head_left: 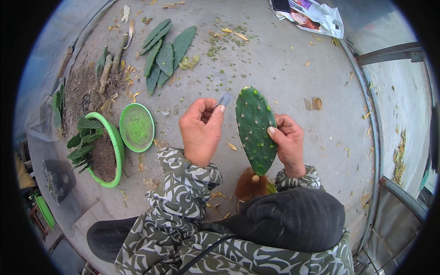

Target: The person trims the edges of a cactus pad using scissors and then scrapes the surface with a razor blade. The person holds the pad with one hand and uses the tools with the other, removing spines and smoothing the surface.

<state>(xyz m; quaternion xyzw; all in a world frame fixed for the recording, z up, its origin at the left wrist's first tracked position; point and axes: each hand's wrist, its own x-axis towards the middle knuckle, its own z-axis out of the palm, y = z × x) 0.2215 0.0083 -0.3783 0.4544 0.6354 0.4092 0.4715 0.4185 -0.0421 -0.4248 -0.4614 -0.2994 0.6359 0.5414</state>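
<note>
Between thumb and fingers, my left hand [202, 130] pinches a thin metal razor blade [225, 99], its flat side showing some print. My right hand [288, 141] grips a green prickly pear cactus pad [255, 127] by its right edge. The pad stands upright with its narrow end down. Pale spots dot its face, and lighter green scraped patches show near the top rim and lower half. The blade is just left of the pad's upper part, apart from it. Small green scraps [215, 51] lie scattered on the floor ahead.
Several cactus pads [165, 58] are piled on the concrete floor. Leftward are uprooted stems [106, 72] on loose soil, a green pot [118, 151] holding a cactus, and a green saucer [137, 128]. A plastic bag [316, 20] with a dark phone-like object [281, 5] lies at the top right.
</note>
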